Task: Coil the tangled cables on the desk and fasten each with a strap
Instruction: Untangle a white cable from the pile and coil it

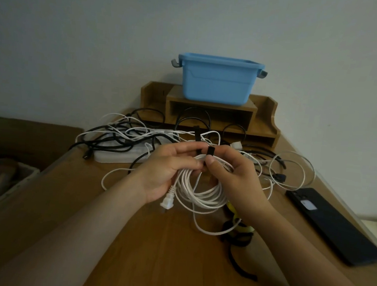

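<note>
Blue bin on top of wooden shelf. White power strip in front-left of shelf. Black phone front-right of shelf. Basket far left, contents blurred.

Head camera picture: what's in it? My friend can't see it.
A person's left grip and right grip hold a coiled white cable above a wooden desk, pinching a black strap round it. Behind are tangled black and white cables and a blue bin.

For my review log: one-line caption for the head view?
Left hand grips a coiled white cable while right hand pinches a black strap around it; tangled cables lie behind.
</note>
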### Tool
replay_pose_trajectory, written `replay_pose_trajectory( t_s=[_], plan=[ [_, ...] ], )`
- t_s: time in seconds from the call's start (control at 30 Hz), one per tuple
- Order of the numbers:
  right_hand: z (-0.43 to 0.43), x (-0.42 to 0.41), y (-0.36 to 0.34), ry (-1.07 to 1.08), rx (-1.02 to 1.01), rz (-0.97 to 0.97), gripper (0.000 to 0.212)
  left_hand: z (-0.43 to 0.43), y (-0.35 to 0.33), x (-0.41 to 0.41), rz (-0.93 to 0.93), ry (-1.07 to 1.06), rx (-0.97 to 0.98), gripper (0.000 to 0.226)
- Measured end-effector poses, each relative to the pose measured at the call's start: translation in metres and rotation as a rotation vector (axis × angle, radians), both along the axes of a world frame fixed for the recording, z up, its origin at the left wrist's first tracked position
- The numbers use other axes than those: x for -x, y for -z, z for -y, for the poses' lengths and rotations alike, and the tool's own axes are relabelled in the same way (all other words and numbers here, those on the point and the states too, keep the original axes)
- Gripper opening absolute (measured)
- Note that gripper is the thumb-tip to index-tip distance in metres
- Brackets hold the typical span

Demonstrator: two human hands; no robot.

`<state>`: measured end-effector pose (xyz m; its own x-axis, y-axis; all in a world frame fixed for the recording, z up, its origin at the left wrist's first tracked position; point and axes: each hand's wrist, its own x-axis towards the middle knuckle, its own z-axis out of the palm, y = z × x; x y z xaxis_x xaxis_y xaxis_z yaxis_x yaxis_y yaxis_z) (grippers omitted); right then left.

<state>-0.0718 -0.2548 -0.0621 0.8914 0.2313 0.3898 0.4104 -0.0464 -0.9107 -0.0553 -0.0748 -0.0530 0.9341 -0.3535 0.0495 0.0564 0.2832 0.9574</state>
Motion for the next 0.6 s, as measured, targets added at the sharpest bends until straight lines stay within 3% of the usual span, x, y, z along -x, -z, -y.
replay_pose_trajectory(
  t_s=[0.23,0.43,0.53,0.6],
  plan=[
    [0.0016,-0.0016,0.0009,0.055,-0.119,-0.096,0.011,0.0068,0.0026,0.0045,0.287,-0.181,-0.293,0.046],
    [0.0017,0.0028,-0.0016,0.047,-0.037,0.027,0.018,0.0093,0.0012,0.0051,0.316,-0.299,-0.285,0.022],
    [-0.0001,0.0034,-0.0016,0.034,0.020,0.043,0.015,0.0077,0.0028,0.0047,0.335,-0.362,-0.335,0.030],
    [0.0004,0.0023,-0.0007,0.058,0.014,0.037,0.013,0.0089,0.0033,0.0037,0.376,-0.410,-0.371,0.053]
  ],
)
